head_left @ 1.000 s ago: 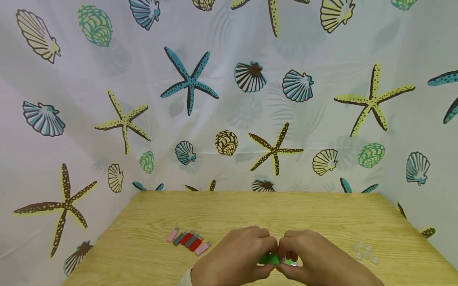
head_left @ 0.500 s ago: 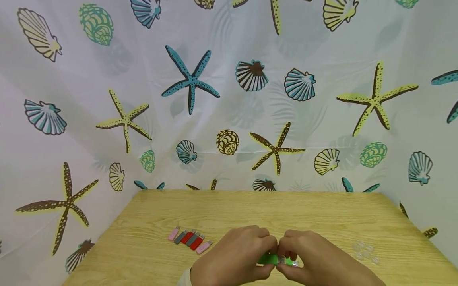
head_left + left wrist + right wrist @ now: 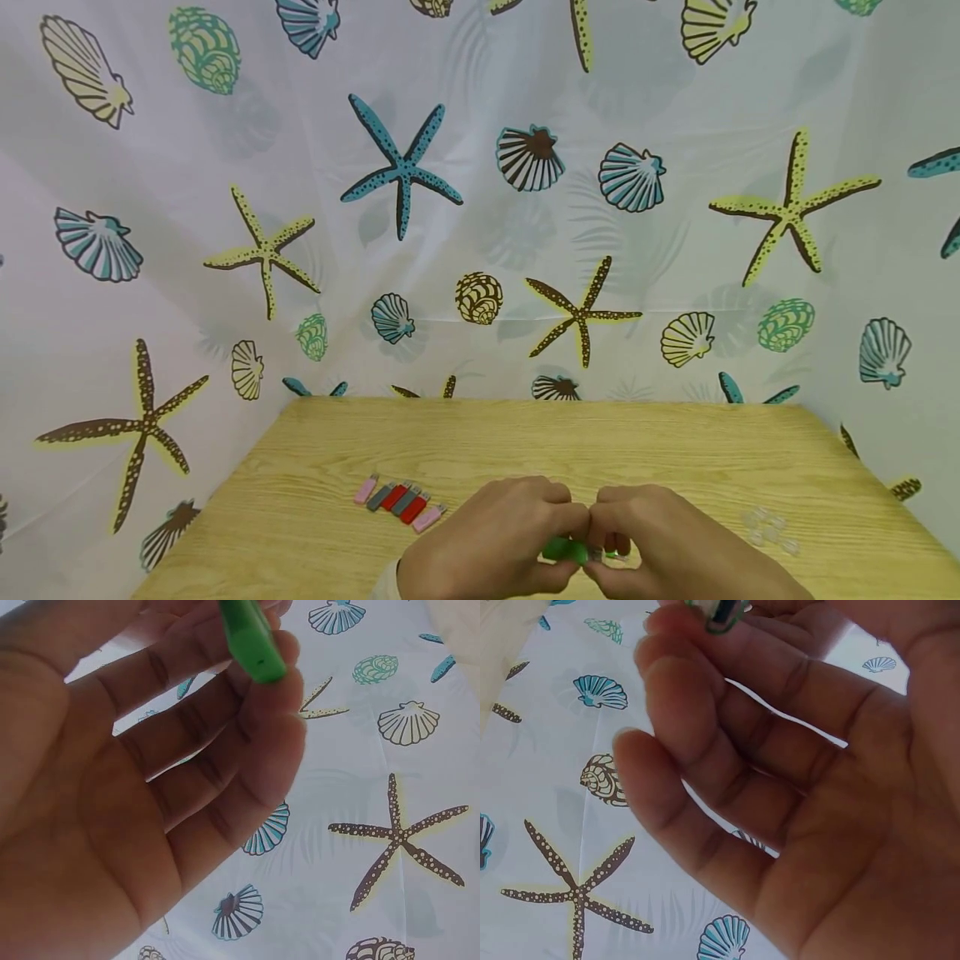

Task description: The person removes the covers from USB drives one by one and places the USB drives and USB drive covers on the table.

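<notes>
A green USB flash drive (image 3: 564,550) is pinched between the thumb and fingers of my left hand (image 3: 495,537), its metal plug pointing right. My right hand (image 3: 660,542) pinches a small clear plastic cap (image 3: 618,556) at the plug end, mostly hidden by the fingers. Both hands meet above the table, fingertips touching or nearly so. In the left wrist view the rounded rear end of the green flash drive (image 3: 259,656) shows. In the right wrist view the clear cap (image 3: 721,613) shows at the top edge. How far the cap covers the plug, I cannot tell.
Several pink, grey and red USB flash drives (image 3: 406,500) lie in a row on the wooden table (image 3: 525,442), left of my hands. Several clear caps (image 3: 768,527) sit in a loose group at the right. A shell-patterned curtain (image 3: 480,233) surrounds the table.
My hands have come slightly closer together, and less of the metal plug and cap shows between the fingers. The head view has shifted slightly. The things on the table have not moved.
</notes>
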Demonstrator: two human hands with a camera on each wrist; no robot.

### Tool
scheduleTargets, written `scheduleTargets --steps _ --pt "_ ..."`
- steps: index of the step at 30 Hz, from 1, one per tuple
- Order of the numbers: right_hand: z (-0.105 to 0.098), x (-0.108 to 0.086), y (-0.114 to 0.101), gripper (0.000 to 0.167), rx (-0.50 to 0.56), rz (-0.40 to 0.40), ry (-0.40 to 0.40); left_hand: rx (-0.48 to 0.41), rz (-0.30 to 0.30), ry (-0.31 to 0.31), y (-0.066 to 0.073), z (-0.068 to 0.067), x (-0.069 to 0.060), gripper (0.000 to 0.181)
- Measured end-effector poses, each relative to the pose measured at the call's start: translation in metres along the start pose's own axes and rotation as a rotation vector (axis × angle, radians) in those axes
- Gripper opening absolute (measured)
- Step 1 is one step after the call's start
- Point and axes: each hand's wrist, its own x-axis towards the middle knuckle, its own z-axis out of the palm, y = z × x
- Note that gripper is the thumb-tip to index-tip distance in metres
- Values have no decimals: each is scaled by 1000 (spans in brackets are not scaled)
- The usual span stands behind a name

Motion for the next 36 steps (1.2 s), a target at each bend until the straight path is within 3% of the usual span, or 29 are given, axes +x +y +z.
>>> scheduleTargets --steps 3,12,17,25,30,36 --pt "-1 0 -2 22 21 2 -3 -14 7 -1 0 -1 -1 14" --pt "1 -1 -1 19 50 -127 22 -49 50 -36 3 -6 -4 12" --pt "1 -1 0 15 76 -141 5 -53 63 -49 4 -8 -6 13" --pt "2 -1 -1 19 55 -162 24 -47 29 -64 5 -9 -6 16" --pt "0 0 0 16 63 -117 14 -27 22 -13 5 -8 -6 13" --pt "-1 -2 1 8 50 -30 3 59 -4 23 3 -6 -7 11"
